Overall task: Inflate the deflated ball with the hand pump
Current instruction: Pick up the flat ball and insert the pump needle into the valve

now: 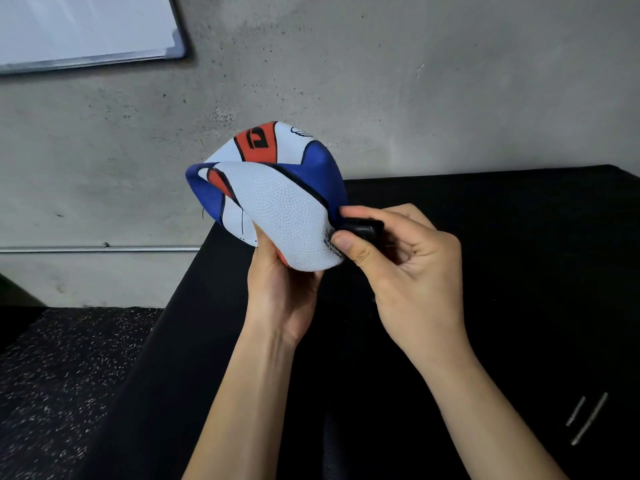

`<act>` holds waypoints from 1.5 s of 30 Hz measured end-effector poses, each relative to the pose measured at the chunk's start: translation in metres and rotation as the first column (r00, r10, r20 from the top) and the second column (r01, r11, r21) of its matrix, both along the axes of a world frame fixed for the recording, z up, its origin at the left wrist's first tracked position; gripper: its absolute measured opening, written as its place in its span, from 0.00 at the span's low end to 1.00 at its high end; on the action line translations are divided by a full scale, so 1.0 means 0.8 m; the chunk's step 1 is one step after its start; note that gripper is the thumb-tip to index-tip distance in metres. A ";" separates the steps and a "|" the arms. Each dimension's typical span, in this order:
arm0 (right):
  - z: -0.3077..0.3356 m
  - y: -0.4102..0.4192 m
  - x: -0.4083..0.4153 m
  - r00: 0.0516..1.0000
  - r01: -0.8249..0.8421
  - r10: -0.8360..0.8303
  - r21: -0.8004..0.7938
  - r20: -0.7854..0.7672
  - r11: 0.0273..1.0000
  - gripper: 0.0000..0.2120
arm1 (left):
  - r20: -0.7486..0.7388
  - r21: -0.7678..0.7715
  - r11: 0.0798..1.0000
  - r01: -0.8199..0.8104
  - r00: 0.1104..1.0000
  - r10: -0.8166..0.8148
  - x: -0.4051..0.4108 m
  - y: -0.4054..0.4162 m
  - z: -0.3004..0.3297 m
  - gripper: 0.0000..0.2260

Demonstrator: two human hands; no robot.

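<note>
A deflated ball (pixel 277 199), white, blue and red with a pebbled skin, is folded in on itself and held up above the black table (pixel 519 237). My left hand (pixel 280 289) grips it from below, thumb pressed into the white panel. My right hand (pixel 408 265) pinches a small black pump part (pixel 363 229) between thumb and forefinger, pressed against the ball's right edge next to some small printed text. The rest of the pump is hidden behind my right hand.
Two thin metal needles (pixel 588 417) lie on the table at the lower right. A concrete wall (pixel 415 81) rises just behind the table, with a whiteboard (pixel 86 26) at the upper left. Speckled dark floor (pixel 69 375) lies to the left.
</note>
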State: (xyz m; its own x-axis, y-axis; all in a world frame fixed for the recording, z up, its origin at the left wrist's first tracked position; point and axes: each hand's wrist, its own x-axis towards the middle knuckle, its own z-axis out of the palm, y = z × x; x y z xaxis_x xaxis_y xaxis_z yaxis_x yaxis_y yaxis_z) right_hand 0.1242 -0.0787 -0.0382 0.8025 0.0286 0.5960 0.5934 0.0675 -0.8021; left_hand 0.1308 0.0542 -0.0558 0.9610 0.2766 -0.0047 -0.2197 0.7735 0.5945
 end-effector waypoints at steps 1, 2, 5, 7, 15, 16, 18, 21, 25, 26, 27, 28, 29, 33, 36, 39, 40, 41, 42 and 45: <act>-0.002 -0.001 0.001 1.000 -0.001 0.001 0.005 -0.012 1.000 0.13 | 0.000 0.013 1.000 -0.014 1.000 0.014 0.001 0.000 0.000 0.18; -0.004 -0.001 0.002 1.000 -0.001 0.001 0.012 -0.021 1.000 0.13 | -0.003 0.029 0.999 -0.025 1.000 0.026 0.001 -0.001 -0.001 0.19; -0.005 0.000 0.002 0.999 0.000 0.002 0.042 -0.054 0.999 0.12 | -0.022 0.028 0.999 -0.028 0.999 0.028 0.001 -0.004 -0.002 0.20; -0.004 0.000 0.002 0.995 -0.010 0.014 0.043 -0.094 0.999 0.11 | -0.065 0.018 0.999 -0.042 0.997 0.043 0.002 -0.005 -0.004 0.21; 0.004 -0.009 0.003 0.986 0.029 -0.012 0.101 -0.166 0.995 0.06 | -0.136 0.053 0.990 -0.134 0.981 0.140 0.005 0.005 -0.005 0.23; 0.003 -0.007 0.003 0.986 0.043 -0.026 0.101 -0.163 0.994 0.06 | -0.140 0.052 0.990 -0.129 0.981 0.135 0.005 0.005 -0.006 0.23; 0.001 -0.003 0.003 0.987 0.061 -0.045 0.095 -0.157 0.994 0.06 | -0.133 0.066 0.992 -0.111 0.984 0.119 0.005 0.004 -0.009 0.21; -0.004 -0.001 0.003 0.987 0.090 -0.082 0.053 -0.136 0.995 0.06 | -0.104 0.110 0.986 -0.129 0.985 0.140 0.005 0.006 -0.011 0.18; -0.009 -0.001 0.003 0.983 0.132 -0.129 0.014 -0.133 0.991 0.05 | -0.094 0.155 0.975 -0.160 0.980 0.176 0.010 0.009 -0.015 0.21; -0.010 -0.001 0.003 0.982 0.136 -0.132 0.018 -0.134 0.991 0.05 | -0.094 0.161 0.975 -0.155 0.981 0.172 0.010 0.009 -0.017 0.21; -0.010 0.000 0.002 0.982 0.139 -0.135 0.021 -0.132 0.990 0.05 | -0.100 0.158 0.976 -0.153 0.980 0.170 0.011 0.007 -0.018 0.22; -0.011 0.002 0.001 0.982 0.142 -0.138 0.024 -0.127 0.990 0.05 | -0.109 0.152 0.976 -0.157 0.979 0.174 0.011 0.007 -0.020 0.23; -0.012 0.003 0.001 0.983 0.145 -0.140 0.027 -0.122 0.989 0.05 | -0.111 0.148 0.977 -0.153 0.979 0.170 0.012 0.006 -0.022 0.22; -0.016 0.004 0.003 0.980 0.168 -0.165 0.019 -0.109 0.986 0.04 | -0.095 0.159 0.977 -0.140 0.983 0.157 0.017 0.003 -0.029 0.21; -0.014 0.004 0.001 0.978 0.194 -0.195 -0.012 -0.079 0.981 0.05 | -0.063 0.173 0.979 -0.112 0.990 0.124 0.017 0.000 -0.031 0.11; -0.008 0.004 -0.003 0.980 0.190 -0.192 -0.046 -0.060 0.981 0.06 | -0.085 0.134 0.986 -0.100 0.990 0.112 0.015 0.001 -0.029 0.13; -0.006 0.004 -0.003 0.980 0.187 -0.190 -0.056 -0.052 0.981 0.06 | -0.093 0.113 0.989 -0.097 0.990 0.108 0.015 0.003 -0.027 0.14; -0.004 0.003 -0.002 0.982 0.181 -0.184 -0.064 -0.051 0.981 0.06 | -0.102 0.093 0.991 -0.100 0.989 0.110 0.015 0.006 -0.025 0.15; -0.002 0.002 -0.002 0.983 0.168 -0.172 -0.071 -0.058 0.983 0.06 | -0.111 0.079 0.991 -0.108 0.987 0.116 0.014 0.007 -0.022 0.15; -0.001 -0.008 0.005 0.984 0.109 -0.125 -0.131 -0.124 0.985 0.10 | -0.161 0.110 0.977 -0.180 0.967 0.196 0.012 0.008 -0.017 0.19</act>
State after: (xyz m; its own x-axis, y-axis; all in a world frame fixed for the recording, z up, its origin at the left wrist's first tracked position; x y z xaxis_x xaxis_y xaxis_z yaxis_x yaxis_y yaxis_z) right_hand 0.1280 -0.0855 -0.0390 0.8758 -0.0034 0.4826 0.4798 -0.1004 -0.8716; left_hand 0.1403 0.0606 -0.0696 0.8787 0.4595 -0.1293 -0.2453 0.6670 0.7035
